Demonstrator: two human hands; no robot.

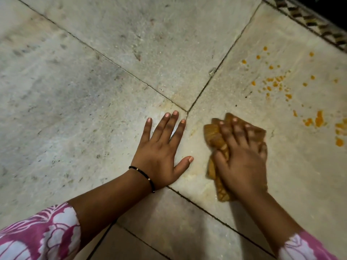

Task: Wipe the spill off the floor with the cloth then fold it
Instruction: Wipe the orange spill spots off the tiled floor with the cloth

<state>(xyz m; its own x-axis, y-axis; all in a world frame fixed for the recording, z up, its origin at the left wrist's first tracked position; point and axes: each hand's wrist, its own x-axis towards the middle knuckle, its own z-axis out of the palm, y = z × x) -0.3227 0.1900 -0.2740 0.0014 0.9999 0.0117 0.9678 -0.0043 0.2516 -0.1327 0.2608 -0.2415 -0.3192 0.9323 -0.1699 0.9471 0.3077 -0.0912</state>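
Nearest: pink-and-white floral sleeves (43, 233) on both forearms, person crouched low over the floor (78, 76).

Left hand (161, 152) lies flat on the stone tile, fingers straight and spread, grasping nothing. Looks like a brace: it takes body weight so the other arm can scrub freely. Thin black beaded bracelet (144, 177) on that wrist.

Right hand (242, 158) presses down on the cloth (216, 137), fingers over the top of it and thumb hooked round its near edge, so it is gripping it. Hand is motion-blurred; exact finger curl is hard to read. Cloth is bunched into a wad, orange-brown and ribbed, and lies on the tile just right of the left hand, near where the grout lines (206, 87) cross. A wad under the palm gives pressure on a small patch, my guess at why it's held that way.

Farther out, up and right of the cloth: the spill (276, 81), orange drops and smears scattered over the same tile, thicker blobs (319, 119) toward the right edge. Well apart from the cloth, not yet reached.

Judgement: wiping is partway, the bulk of the spill remains, and the fold is not started.

Far corner: a patterned border strip (308, 17) with dark beyond it.

No brands, labels or writing readable anywhere.
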